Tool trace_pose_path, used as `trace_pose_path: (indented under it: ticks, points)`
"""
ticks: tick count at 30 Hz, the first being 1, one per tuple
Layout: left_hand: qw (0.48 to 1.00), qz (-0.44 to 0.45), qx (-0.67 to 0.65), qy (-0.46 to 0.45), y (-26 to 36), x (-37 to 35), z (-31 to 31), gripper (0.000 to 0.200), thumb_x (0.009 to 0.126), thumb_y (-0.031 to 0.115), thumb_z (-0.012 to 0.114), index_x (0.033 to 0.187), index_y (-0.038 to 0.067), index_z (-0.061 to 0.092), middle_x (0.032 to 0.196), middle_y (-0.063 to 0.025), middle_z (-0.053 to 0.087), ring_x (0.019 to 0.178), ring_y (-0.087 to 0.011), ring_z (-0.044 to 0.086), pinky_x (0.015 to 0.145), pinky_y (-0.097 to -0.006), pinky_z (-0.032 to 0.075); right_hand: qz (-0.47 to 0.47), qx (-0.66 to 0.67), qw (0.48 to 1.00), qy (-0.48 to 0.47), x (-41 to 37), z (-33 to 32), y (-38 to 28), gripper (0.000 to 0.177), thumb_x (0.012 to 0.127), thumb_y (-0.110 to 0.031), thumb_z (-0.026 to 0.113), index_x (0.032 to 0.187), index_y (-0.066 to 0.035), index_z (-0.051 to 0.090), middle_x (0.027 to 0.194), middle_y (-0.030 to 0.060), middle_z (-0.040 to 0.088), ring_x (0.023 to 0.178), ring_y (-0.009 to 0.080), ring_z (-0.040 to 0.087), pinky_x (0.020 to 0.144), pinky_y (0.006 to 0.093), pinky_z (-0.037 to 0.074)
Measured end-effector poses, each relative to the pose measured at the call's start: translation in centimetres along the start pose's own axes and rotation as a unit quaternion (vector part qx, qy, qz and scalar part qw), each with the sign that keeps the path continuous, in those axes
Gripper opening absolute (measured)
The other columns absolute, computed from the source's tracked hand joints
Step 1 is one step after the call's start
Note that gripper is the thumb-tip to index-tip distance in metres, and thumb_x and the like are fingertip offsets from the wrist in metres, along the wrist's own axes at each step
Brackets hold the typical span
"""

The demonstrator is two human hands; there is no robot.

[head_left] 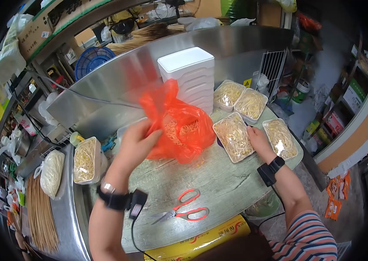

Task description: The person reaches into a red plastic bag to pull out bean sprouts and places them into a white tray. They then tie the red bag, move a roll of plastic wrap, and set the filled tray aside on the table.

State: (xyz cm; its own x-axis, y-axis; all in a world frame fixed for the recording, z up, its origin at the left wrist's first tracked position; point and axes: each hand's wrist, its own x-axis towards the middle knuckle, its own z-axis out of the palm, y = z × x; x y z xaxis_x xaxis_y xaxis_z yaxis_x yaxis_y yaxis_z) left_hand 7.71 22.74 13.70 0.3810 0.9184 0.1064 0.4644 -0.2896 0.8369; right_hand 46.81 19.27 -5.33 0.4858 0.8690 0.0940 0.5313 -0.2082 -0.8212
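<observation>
My left hand [137, 141] is closed on the edge of a red plastic bag [195, 150], whose mouth gapes and shows thin pale strands inside. Bean sprouts fill a film-wrapped white tray [235, 138] just right of the bag. My right hand [261, 141] grips that tray by its right side. Close beside this hand lies another wrapped tray of bean sprouts [280, 138]. Orange-handled scissors [177, 209] rest with parted blades on the table, nearer to me than the bag.
Behind the bag stands a tall stack of white trays [187, 59]. Two more sprout trays [250, 103] sit at the back right of the table [232, 191]. Further sprout trays [84, 161] stand at the left. A yellow film box [201, 239] lies along the near edge.
</observation>
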Motion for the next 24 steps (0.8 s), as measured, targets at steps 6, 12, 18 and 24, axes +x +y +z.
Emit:
trace_pose_path:
  ticks: [6, 12, 18, 24]
  points:
    - [0.927, 0.051, -0.370, 0.020, -0.8, -11.9, -2.7, 0.045, 0.084, 0.025, 0.067, 0.117, -0.004, 0.056, 0.080, -0.0081, 0.064, 0.072, -0.0208, 0.064, 0.093, -0.0382, 0.046, -0.265, -0.221, 0.931, 0.120, -4.7, -2.7, -7.4, 0.033, 0.096, -0.029, 0.053, 0.106, 0.000, 0.063, 0.099, 0.0179, 0.065, 0.095, 0.0360, 0.062, 0.083, 0.0452, 0.047]
    - [0.926, 0.008, -0.376, -0.027, 0.0, -13.0, -0.9, 0.090, 0.079, 0.028, 0.072, 0.151, 0.001, 0.025, 0.082, -0.0110, 0.063, 0.064, -0.0164, 0.062, 0.087, -0.0382, 0.051, -0.483, 0.050, 0.801, -0.349, -9.7, 2.9, -21.5, 0.029, 0.090, -0.013, 0.060, 0.116, -0.002, 0.061, 0.109, 0.0161, 0.064, 0.103, 0.0360, 0.061, 0.092, 0.0442, 0.048]
    - [0.928, 0.031, -0.355, 0.111, -0.4, -14.6, -2.4, 0.102, 0.078, 0.022, 0.073, 0.156, 0.014, 0.007, 0.096, -0.0155, 0.062, 0.049, -0.0081, 0.049, 0.050, -0.0235, 0.048, -0.322, -0.310, 0.807, -0.385, -3.1, 12.8, -18.6, 0.068, 0.081, -0.029, 0.071, 0.139, -0.008, 0.045, 0.129, 0.0135, 0.060, 0.116, 0.0312, 0.060, 0.097, 0.0449, 0.048]
    - [0.938, 0.001, -0.330, 0.102, -0.6, -16.1, -2.3, 0.099, 0.080, 0.020, 0.071, 0.156, 0.013, 0.008, 0.092, -0.0140, 0.062, 0.052, -0.0078, 0.051, 0.050, -0.0220, 0.048, -0.253, -0.430, 0.742, -0.448, -2.4, 14.8, -20.4, 0.071, 0.077, -0.032, 0.075, 0.137, -0.006, 0.047, 0.132, 0.0133, 0.059, 0.116, 0.0316, 0.060, 0.095, 0.0436, 0.049]
